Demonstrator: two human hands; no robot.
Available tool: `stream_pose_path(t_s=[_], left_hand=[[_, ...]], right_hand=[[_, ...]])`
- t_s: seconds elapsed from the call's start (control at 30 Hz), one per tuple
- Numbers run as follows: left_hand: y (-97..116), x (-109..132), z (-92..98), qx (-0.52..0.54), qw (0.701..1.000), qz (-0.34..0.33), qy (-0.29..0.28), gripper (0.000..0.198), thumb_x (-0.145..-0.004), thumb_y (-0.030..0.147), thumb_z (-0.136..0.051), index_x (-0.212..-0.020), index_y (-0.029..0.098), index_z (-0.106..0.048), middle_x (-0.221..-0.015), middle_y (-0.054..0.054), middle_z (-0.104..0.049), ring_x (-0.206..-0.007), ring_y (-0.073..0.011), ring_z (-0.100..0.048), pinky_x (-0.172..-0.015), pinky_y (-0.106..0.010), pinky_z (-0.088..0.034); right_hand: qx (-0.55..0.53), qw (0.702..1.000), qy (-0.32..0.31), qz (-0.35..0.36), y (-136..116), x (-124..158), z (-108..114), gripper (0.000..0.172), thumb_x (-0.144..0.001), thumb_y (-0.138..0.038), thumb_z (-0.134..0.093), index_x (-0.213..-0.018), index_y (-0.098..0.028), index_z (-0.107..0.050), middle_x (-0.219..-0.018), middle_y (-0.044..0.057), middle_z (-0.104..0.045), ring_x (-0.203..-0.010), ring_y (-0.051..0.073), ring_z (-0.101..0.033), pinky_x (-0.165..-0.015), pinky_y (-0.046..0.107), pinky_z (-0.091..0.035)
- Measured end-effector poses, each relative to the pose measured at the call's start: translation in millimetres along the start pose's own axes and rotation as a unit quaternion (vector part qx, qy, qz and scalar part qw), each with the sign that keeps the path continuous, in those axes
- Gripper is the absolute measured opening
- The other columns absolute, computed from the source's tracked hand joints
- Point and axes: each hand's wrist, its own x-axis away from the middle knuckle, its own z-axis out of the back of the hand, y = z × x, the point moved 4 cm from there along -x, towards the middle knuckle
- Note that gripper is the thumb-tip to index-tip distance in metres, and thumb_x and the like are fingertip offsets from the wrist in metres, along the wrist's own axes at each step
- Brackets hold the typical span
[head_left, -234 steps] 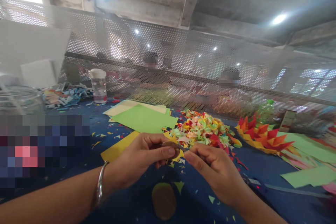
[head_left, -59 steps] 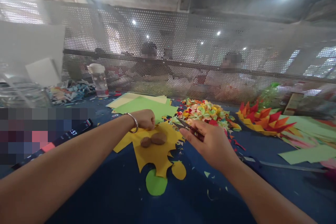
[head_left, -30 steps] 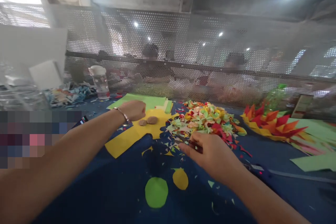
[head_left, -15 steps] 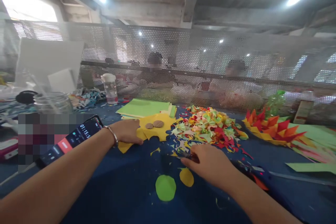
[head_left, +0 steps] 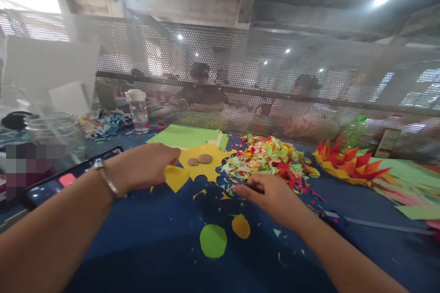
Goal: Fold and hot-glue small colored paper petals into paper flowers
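My left hand (head_left: 146, 169), with a bracelet at the wrist, is closed on the edge of a small yellow paper piece (head_left: 177, 177). Beside it lies a larger yellow paper sheet (head_left: 208, 171) with scalloped cut-outs and two brown, ridged flat pieces (head_left: 205, 159) on top. At the near edge of a heap of coloured paper scraps (head_left: 271, 153) is my right hand (head_left: 266, 197), its fingers curled in; what they hold, if anything, is hidden. Closer to me, a green paper disc (head_left: 213, 240) and an orange-yellow paper oval (head_left: 241, 226) lie flat on the dark blue table.
Green paper sheets (head_left: 185, 137) are stacked behind the yellow sheet. Red-and-orange pointed paper petals (head_left: 354, 162) stand at right. A phone (head_left: 44, 190) lies under my left forearm, near a glass jar (head_left: 57, 132) and a bottle (head_left: 136, 110). A perforated screen (head_left: 233, 68) stands behind.
My left hand has drawn back with the small yellow piece, which now shows more fully. My right hand stays near the scraps. The view has tilted slightly.
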Motion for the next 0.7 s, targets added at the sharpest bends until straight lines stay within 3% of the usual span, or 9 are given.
stream_pose_path(t_s=[0.07,0.13,0.27,0.4,0.53,0.7], left_hand=[[10.2,6.6,8.7,-0.006,1.000,-0.008,0.009,0.037,-0.065,0.014,-0.056,-0.100,0.025,-0.060,-0.080,-0.004,-0.069,-0.068,-0.0228,-0.063,-0.057,-0.030,-0.036],[26.4,10.0,14.1,0.012,0.998,-0.006,0.054,0.036,-0.069,0.018,-0.054,-0.104,0.026,-0.054,-0.079,-0.002,-0.068,-0.065,-0.0208,-0.062,-0.056,-0.029,-0.036],[70.3,8.4,6.9,0.082,0.987,-0.052,0.125,0.027,-0.071,0.014,-0.050,-0.096,0.024,-0.047,-0.081,-0.001,-0.067,-0.067,-0.0184,-0.061,-0.061,-0.029,-0.038],[103.6,3.6,-10.6,0.110,0.980,-0.108,0.124,0.022,-0.071,0.010,-0.045,-0.088,0.023,-0.043,-0.083,-0.003,-0.065,-0.070,-0.0180,-0.059,-0.062,-0.030,-0.038],[111.2,0.9,-17.2,0.107,0.975,-0.121,0.151,0.016,-0.073,0.011,-0.045,-0.083,0.023,-0.040,-0.083,-0.003,-0.062,-0.069,-0.0175,-0.056,-0.063,-0.031,-0.038],[96.7,-3.1,-18.1,0.144,0.960,-0.108,0.214,0.017,-0.074,0.014,-0.049,-0.082,0.023,-0.037,-0.078,0.000,-0.056,-0.063,-0.0148,-0.051,-0.059,-0.028,-0.038]], right_hand=[[-0.062,0.998,0.023,0.001,0.3,-2.1,3.2,0.044,-0.084,-0.059,-0.057,-0.063,-0.022,-0.043,-0.054,-0.006,-0.037,-0.049,0.012,-0.037,-0.047,0.026,-0.027],[-0.120,0.992,0.050,-0.002,-0.2,-3.5,6.4,0.042,-0.084,-0.059,-0.056,-0.066,-0.023,-0.045,-0.057,-0.006,-0.040,-0.050,0.012,-0.039,-0.047,0.025,-0.030],[-0.214,0.972,0.089,-0.027,-1.1,-2.9,11.6,0.040,-0.087,-0.059,-0.052,-0.070,-0.023,-0.050,-0.049,-0.008,-0.038,-0.040,0.010,-0.031,-0.039,0.024,-0.026],[-0.278,0.953,0.107,-0.048,1.0,-1.4,15.9,0.043,-0.087,-0.061,-0.051,-0.073,-0.021,-0.057,-0.041,-0.012,-0.028,-0.035,0.009,-0.022,-0.036,0.024,-0.020],[-0.308,0.942,0.120,-0.064,6.4,-2.6,16.7,0.040,-0.084,-0.060,-0.058,-0.077,-0.021,-0.060,-0.039,-0.012,-0.030,-0.033,0.008,-0.022,-0.034,0.023,-0.020],[-0.338,0.930,0.123,-0.078,10.8,-5.1,10.2,0.037,-0.083,-0.056,-0.062,-0.073,-0.022,-0.054,-0.041,-0.012,-0.031,-0.034,0.008,-0.023,-0.033,0.022,-0.017]])
